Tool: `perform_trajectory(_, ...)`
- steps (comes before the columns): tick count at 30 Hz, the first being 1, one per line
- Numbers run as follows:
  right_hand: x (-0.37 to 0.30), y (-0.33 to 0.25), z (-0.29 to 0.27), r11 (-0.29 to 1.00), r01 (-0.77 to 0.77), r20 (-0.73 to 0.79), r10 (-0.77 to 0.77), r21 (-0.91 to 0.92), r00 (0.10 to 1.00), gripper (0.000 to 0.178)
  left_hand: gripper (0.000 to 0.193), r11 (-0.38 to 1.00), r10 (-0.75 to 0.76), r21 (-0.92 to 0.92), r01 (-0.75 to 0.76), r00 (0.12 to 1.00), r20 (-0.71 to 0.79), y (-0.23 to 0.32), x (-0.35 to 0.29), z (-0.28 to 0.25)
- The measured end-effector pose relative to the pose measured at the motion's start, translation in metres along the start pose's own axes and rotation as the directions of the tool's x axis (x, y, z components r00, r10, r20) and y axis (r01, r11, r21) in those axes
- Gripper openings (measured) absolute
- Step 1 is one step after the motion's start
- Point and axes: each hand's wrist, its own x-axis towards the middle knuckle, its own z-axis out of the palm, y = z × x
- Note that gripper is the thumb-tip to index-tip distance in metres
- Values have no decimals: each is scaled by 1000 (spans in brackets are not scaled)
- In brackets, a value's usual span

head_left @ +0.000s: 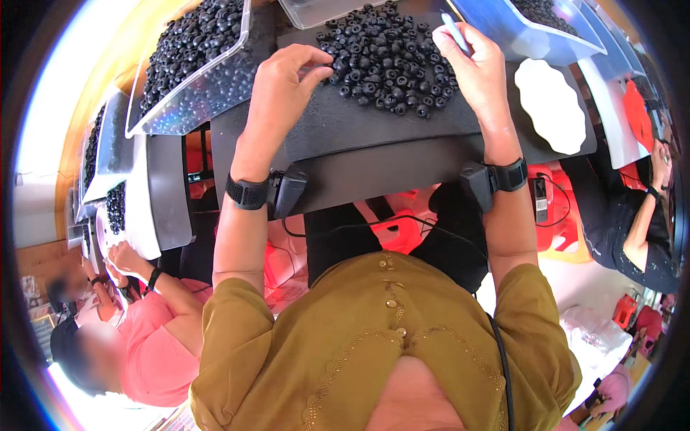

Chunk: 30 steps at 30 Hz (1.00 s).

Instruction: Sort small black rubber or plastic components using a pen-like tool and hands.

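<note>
Olive blouse [374,309] nearest the camera; beyond it, both forearms reach forward over the desk [352,176], each wrist wearing a black strap with a boxy unit. Loose heap of small round black pieces [392,68] lies on a dark mat [316,140] between the hands; many pieces show a dimple or hole on one face.

Left hand [287,82]: at the heap's left margin, thumb and forefinger curved toward each other. Cannot tell whether a piece sits in this grip. Right hand [478,65]: at the heap's right margin, grip closed round a slim pale blue stick [454,33], which points up and away from the pieces.

Surroundings: clear bin [205,100] of similar pieces at left; blue-tinted bin [535,44] at upper right; white wavy-edged item [552,106] just right of the right forearm.

Step in hand (judged): working on the heap piece by piece, left fingers at the pieces, stick at the ready. Next move probably calls for a light fingertip pinch on one piece, without scattering its neighbours, and the stick's tip turned down toward it. Purpose of the stick: not determinable.
</note>
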Motion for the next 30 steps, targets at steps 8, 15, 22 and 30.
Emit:
perform_trajectory(8, -4, -19, -4, 992, 6, 112, 9, -129, 994, 21, 24, 980, 17, 196, -40, 993, 117, -17, -2, 14)
perform_trajectory(15, -3, -21, -1, 990, 29, 135, -10, -135, 991, 20, 23, 951, 138, 258, -170, 981, 138, -20, 2, 19)
perform_trajectory(22, -6, -14, 1, 992, 77, 108, -66, -99, 992, 21, 20, 954, -194, -196, 228, 965, 178, 3, 14, 15)
perform_trajectory(30, -7, -14, 10, 999, 44, 157, -41, -15, 987, 20, 17, 475, -93, -863, 169, 986, 142, -4, 18, 24)
